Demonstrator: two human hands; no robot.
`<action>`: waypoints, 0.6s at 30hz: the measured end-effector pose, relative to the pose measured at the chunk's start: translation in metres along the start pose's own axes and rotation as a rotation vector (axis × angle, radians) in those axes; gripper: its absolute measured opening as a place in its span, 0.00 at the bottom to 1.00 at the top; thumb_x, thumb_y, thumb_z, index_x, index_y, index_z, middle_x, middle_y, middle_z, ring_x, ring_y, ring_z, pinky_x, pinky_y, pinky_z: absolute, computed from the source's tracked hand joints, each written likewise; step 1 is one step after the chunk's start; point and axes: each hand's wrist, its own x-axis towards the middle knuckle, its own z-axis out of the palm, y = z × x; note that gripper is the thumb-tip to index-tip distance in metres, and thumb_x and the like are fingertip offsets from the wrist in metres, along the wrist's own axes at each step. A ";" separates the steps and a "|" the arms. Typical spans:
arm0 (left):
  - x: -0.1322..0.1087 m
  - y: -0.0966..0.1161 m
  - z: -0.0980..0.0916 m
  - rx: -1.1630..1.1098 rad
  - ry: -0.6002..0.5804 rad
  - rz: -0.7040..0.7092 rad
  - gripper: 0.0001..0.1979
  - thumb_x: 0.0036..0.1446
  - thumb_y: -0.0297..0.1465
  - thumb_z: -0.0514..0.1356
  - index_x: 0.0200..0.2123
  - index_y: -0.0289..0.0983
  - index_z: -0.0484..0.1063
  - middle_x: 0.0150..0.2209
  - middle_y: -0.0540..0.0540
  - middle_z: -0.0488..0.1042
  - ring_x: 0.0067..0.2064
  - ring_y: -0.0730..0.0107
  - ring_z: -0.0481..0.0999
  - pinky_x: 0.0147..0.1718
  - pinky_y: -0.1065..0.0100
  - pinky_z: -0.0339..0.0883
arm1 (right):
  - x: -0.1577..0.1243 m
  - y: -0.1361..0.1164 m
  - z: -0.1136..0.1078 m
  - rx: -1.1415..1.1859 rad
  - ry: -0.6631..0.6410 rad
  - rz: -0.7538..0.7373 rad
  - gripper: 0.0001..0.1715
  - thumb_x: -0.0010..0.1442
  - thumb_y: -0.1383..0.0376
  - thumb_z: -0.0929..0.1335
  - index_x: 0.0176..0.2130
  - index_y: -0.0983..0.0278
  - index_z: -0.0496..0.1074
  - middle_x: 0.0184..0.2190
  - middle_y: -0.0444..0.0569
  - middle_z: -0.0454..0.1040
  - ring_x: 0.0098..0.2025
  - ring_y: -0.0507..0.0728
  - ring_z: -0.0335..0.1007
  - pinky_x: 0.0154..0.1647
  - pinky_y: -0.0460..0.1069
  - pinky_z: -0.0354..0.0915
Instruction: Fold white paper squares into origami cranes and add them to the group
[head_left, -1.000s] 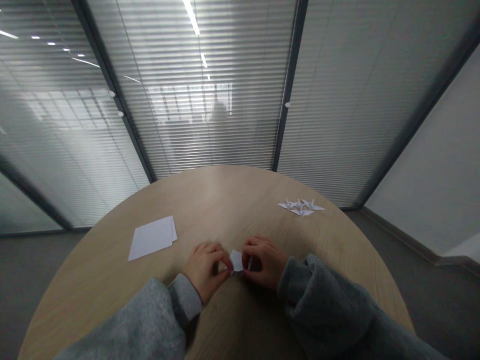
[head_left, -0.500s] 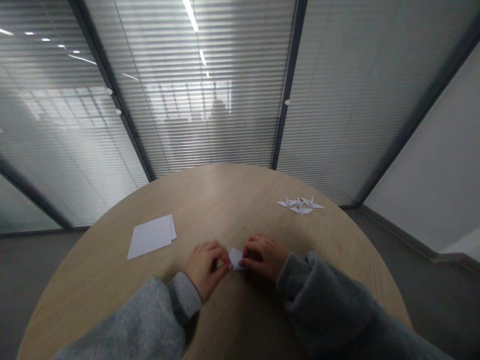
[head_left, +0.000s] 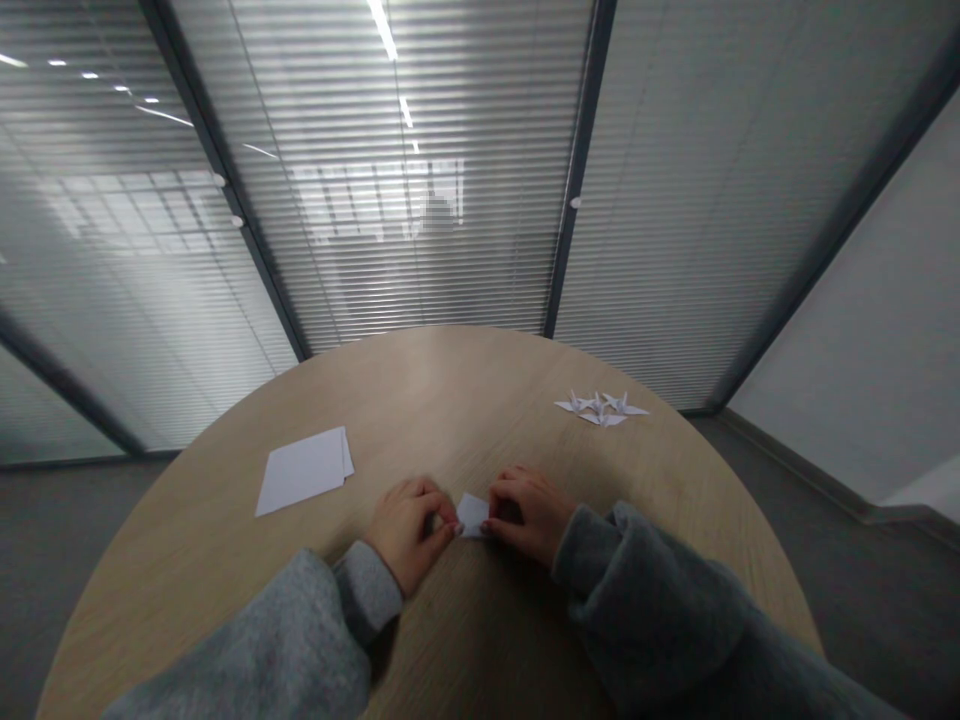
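Observation:
A small folded piece of white paper sits at the middle of the near table edge area, pinched between my two hands. My left hand holds its left side with the fingertips. My right hand grips its right side, its fingers curled over the paper. Part of the paper is hidden by my fingers, so its exact fold is unclear. To the left lies a stack of white paper sheets, and a group of white origami cranes rests to the far right, both out of reach of my fingertips.
The round light-wood table has a curved edge, with grey floor on both sides. Behind it stand glass partitions with slatted blinds. A blurred figure shows through the glass.
My hands have closed in slightly around the small paper, and the fingers now cover more of its edges. The view has tilted a little. The stack and cranes have not moved.

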 end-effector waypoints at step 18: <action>-0.012 0.019 -0.030 0.369 -0.186 0.148 0.17 0.59 0.26 0.50 0.45 0.44 0.75 0.32 0.45 0.73 0.36 0.61 0.74 0.36 0.62 0.66 | 0.001 0.003 0.003 0.012 -0.027 0.006 0.07 0.50 0.65 0.73 0.30 0.67 0.75 0.33 0.53 0.73 0.38 0.58 0.65 0.40 0.51 0.58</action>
